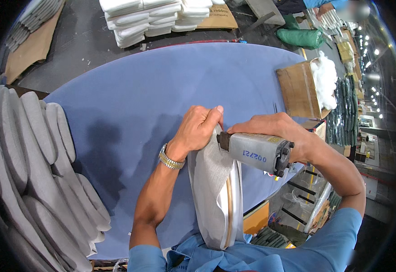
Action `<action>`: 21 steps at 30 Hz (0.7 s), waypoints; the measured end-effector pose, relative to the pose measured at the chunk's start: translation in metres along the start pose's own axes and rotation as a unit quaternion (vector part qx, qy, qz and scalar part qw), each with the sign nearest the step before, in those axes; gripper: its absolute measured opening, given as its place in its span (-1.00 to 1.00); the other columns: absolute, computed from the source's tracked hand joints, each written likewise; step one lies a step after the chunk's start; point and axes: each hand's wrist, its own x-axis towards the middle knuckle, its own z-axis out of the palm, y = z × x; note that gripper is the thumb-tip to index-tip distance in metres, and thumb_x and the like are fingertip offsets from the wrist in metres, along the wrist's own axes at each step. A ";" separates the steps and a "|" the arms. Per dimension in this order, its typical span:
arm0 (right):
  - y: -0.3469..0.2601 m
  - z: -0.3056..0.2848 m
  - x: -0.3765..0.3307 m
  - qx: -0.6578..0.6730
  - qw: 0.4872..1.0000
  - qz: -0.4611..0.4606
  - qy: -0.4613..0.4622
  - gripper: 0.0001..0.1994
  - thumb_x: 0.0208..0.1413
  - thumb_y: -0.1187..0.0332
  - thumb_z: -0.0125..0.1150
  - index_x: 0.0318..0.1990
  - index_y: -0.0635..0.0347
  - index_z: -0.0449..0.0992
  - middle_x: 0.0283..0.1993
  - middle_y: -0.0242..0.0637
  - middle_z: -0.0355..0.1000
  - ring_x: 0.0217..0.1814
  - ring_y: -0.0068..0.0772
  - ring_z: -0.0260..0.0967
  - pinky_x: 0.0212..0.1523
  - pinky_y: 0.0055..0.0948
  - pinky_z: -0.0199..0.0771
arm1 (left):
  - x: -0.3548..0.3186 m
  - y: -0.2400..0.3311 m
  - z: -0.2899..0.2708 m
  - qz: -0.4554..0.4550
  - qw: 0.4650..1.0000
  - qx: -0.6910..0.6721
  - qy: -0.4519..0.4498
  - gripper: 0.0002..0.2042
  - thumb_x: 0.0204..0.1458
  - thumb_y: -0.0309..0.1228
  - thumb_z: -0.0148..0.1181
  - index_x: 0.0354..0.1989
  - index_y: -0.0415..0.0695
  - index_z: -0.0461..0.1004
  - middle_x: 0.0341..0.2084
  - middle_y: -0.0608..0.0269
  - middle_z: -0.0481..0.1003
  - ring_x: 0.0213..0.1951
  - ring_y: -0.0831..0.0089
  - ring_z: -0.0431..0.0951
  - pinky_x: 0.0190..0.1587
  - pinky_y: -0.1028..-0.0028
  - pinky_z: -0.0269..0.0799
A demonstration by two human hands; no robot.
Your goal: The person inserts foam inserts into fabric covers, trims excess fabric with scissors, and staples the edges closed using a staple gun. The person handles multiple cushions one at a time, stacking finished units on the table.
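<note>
A grey fabric-covered seat panel (210,177) stands on edge against my body, its white padding and a thin brown board edge showing along the right side. Fingers closed, my left hand (196,128) pinches the fabric at the panel's far end. In my right hand (277,127) is a silver pneumatic staple gun (257,150); its dark nose touches or nearly touches the panel beside the left fingers. The palm side of the right grip is hidden behind the tool.
Everything is over a blue cloth-covered table (161,68). Stacked grey padded panels (35,158) fill its left side. At the right edge stands a cardboard box (297,88) with white stuffing (324,81). White foam pieces (143,18) are piled beyond, and a green bundle (300,38) lies at the far right.
</note>
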 end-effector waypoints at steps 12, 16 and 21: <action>-0.029 0.004 0.020 -0.031 0.996 0.083 0.019 -0.27 -0.28 0.29 0.44 0.23 0.11 0.47 -0.02 -0.07 0.60 -0.03 0.09 0.58 0.01 -0.15 0.57 | -0.001 0.007 -0.009 -0.024 1.000 0.005 0.007 -0.43 0.30 -0.13 -0.11 -0.61 -0.32 0.56 -0.82 0.08 0.33 -0.72 0.36 0.30 -0.54 0.32 0.24; -0.039 0.001 0.029 -0.096 0.992 0.082 -0.011 -0.26 -0.33 0.37 0.48 0.20 0.04 0.48 0.04 -0.15 0.59 0.01 0.10 0.56 0.01 -0.15 0.59 | -0.003 0.000 -0.010 -0.001 0.999 -0.018 0.032 -0.44 0.30 -0.16 -0.11 -0.61 -0.33 0.56 -0.80 0.06 0.33 -0.69 0.37 0.32 -0.50 0.32 0.28; -0.023 0.016 0.010 -0.208 0.977 -0.002 0.054 -0.25 -0.29 0.44 0.47 0.25 0.00 0.46 0.06 -0.14 0.57 -0.01 0.12 0.54 0.07 -0.12 0.56 | -0.005 0.001 -0.005 -0.036 0.999 0.005 0.030 -0.43 0.31 -0.08 -0.15 -0.51 -0.29 0.60 -0.63 -0.04 0.52 -0.51 0.24 0.52 -0.31 0.26 0.43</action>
